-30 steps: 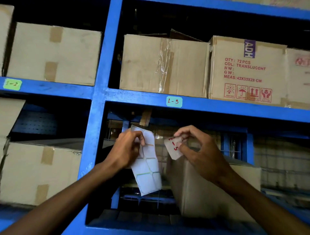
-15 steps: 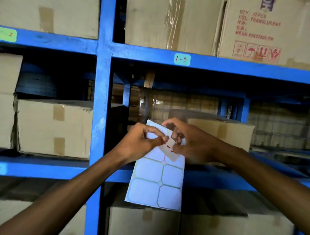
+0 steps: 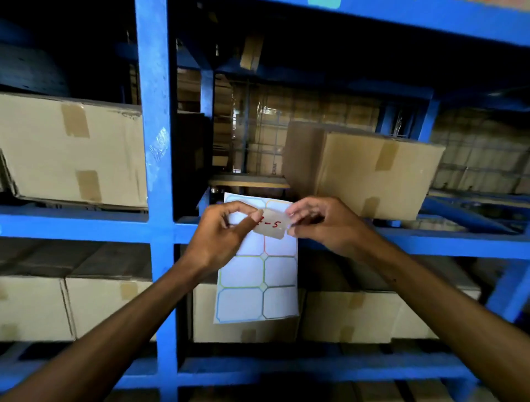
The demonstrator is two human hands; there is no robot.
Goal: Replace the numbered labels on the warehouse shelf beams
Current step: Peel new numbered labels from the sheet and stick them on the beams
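A small white label (image 3: 272,224) with red handwriting ending in "-5" is pinched at both ends, my left hand (image 3: 220,235) at its left end and my right hand (image 3: 321,223) at its right end. My left hand also holds a white sheet of blank labels (image 3: 258,287) with coloured outlines, which hangs down behind the small label. Both hands are in front of the blue shelf beam (image 3: 430,244) of the middle level. A teal label (image 3: 324,3) sits on the upper beam at the top edge of the view.
A blue upright post (image 3: 156,172) stands just left of my hands. Taped cardboard boxes sit on the shelves: one at the left (image 3: 71,149), one behind my right hand (image 3: 367,169), and several on the level below (image 3: 100,304).
The view has tilted down, so the upper beam and its label rose to the top edge. My hands came together and now hold the small label flat between them, over the sheet.
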